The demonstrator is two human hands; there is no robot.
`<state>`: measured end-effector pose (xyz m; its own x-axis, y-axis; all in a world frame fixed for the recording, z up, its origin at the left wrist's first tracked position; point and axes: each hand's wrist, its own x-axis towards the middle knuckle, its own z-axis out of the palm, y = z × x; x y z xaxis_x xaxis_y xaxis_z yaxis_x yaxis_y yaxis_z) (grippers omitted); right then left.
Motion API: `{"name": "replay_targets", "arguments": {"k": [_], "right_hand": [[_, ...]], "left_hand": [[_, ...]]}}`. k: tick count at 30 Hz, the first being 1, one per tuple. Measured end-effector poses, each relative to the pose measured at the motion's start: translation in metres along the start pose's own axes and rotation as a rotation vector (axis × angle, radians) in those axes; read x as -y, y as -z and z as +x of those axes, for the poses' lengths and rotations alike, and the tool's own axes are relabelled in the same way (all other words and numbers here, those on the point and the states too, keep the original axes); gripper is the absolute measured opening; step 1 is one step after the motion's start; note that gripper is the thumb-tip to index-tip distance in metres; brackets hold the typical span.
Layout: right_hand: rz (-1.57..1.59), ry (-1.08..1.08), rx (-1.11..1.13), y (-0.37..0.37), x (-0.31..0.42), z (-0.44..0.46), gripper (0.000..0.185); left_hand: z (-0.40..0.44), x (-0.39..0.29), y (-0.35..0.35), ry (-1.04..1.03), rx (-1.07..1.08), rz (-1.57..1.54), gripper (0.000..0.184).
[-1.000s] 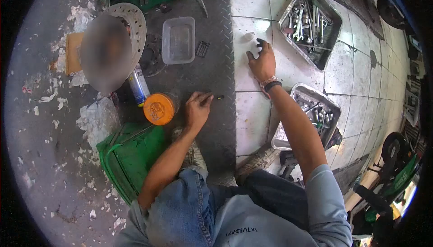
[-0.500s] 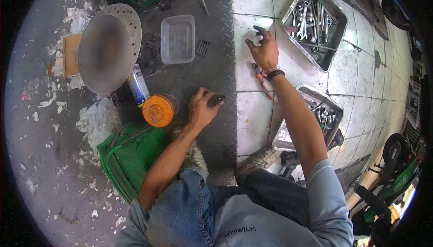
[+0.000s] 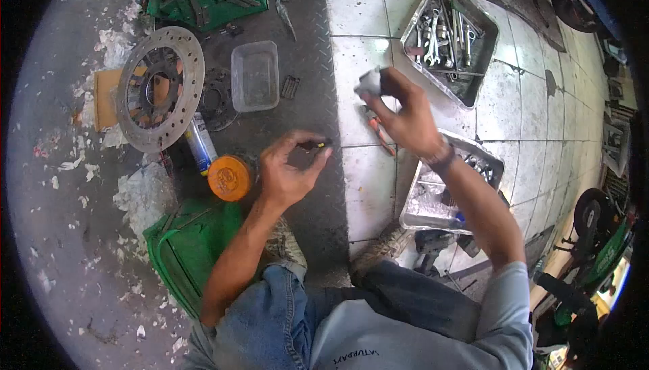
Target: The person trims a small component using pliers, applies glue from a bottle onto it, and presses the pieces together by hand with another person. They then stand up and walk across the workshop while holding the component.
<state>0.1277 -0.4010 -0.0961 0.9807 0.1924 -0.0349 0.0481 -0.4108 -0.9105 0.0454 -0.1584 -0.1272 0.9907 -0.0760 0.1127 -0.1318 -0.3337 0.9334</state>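
Observation:
My left hand point(image 3: 287, 170) is closed, thumb and fingers pinching a small dark piece with a yellow mark point(image 3: 320, 145) above the dark metal plate floor. My right hand point(image 3: 409, 113) is raised over the white tiles, gripping a grey-white, folded-looking piece point(image 3: 370, 84) whose kind I cannot make out. Just below that hand lie pliers with orange-red handles point(image 3: 383, 139), partly covered by it. To the left of my left hand stands an orange-lidded tub point(image 3: 228, 178), and a clear plastic container point(image 3: 255, 104) sits farther forward.
A perforated brake disc point(image 3: 192, 65) stands at left, beside a blue-and-white spray can point(image 3: 201, 143). Green toolboxes point(image 3: 162, 251) lie at near and far left. On the right are a metal tray point(image 3: 403, 35) of wrenches and a second tray point(image 3: 407, 216) of small parts.
My right hand has lifted from the tiles, now holding the grey-white piece, and come nearer. My left hand has turned slightly, still pinching the dark piece. The view has shifted a little.

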Motion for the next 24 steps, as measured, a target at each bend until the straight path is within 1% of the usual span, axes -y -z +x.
{"name": "replay_targets", "arguments": {"k": [2, 3, 5, 7, 8, 9, 10, 11, 12, 13, 15, 17, 18, 19, 21, 22, 24], "right_hand": [[0.047, 0.013, 0.093, 0.027, 0.046, -0.027, 0.028], [0.069, 0.016, 0.149, 0.04, 0.067, -0.04, 0.03], [0.353, 0.035, 0.117, 0.048, 0.103, -0.064, 0.031], [0.411, -0.084, 0.167, 0.064, 0.128, -0.089, 0.039], [0.426, -0.108, 0.134, 0.065, 0.141, -0.098, 0.046], [0.487, -0.048, 0.102, 0.064, 0.143, -0.107, 0.047], [0.524, 0.005, 0.036, 0.06, 0.141, -0.116, 0.046], [0.562, 0.057, -0.029, 0.057, 0.14, -0.124, 0.045], [0.566, 0.064, -0.031, 0.057, 0.141, -0.131, 0.045], [0.558, 0.044, -0.061, 0.058, 0.141, -0.138, 0.044], [0.553, 0.026, -0.092, 0.059, 0.142, -0.145, 0.043], [0.528, -0.119, -0.111, 0.058, 0.148, -0.15, 0.043], [0.57, -0.161, -0.128, 0.055, 0.15, -0.151, 0.045], [0.568, -0.16, -0.13, 0.054, 0.15, -0.152, 0.045], [0.664, -0.183, -0.099, 0.052, 0.147, -0.153, 0.047], [0.664, -0.183, -0.098, 0.05, 0.147, -0.153, 0.047], [0.623, -0.179, -0.13, 0.048, 0.145, -0.152, 0.054]], "left_hand": [[0.013, -0.03, 0.011, -0.116, -0.042, -0.087, 0.022], [0.019, -0.045, 0.016, -0.131, -0.045, -0.092, 0.022], [0.028, -0.074, 0.03, -0.267, -0.014, -0.14, 0.025], [0.03, -0.098, 0.038, -0.307, -0.007, -0.126, 0.026], [0.029, -0.107, 0.04, -0.321, 0.025, -0.162, 0.027], [0.029, -0.114, 0.042, -0.331, 0.059, -0.196, 0.029], [0.03, -0.12, 0.042, -0.342, 0.06, -0.192, 0.029], [0.031, -0.126, 0.04, -0.397, 0.044, -0.206, 0.028], [0.03, -0.131, 0.039, -0.449, 0.03, -0.22, 0.028], [0.028, -0.136, 0.038, -0.453, 0.034, -0.215, 0.028], [0.02, -0.145, 0.039, -0.394, 0.045, -0.255, 0.03], [0.016, -0.148, 0.041, -0.414, 0.08, -0.235, 0.032], [0.015, -0.149, 0.041, -0.435, 0.108, -0.22, 0.034], [0.012, -0.151, 0.04, -0.437, 0.108, -0.221, 0.034], [0.008, -0.155, 0.038, -0.328, 0.11, -0.285, 0.033], [0.006, -0.156, 0.037, -0.329, 0.109, -0.285, 0.033], [0.005, -0.157, 0.035, -0.314, 0.09, -0.314, 0.033]]}}
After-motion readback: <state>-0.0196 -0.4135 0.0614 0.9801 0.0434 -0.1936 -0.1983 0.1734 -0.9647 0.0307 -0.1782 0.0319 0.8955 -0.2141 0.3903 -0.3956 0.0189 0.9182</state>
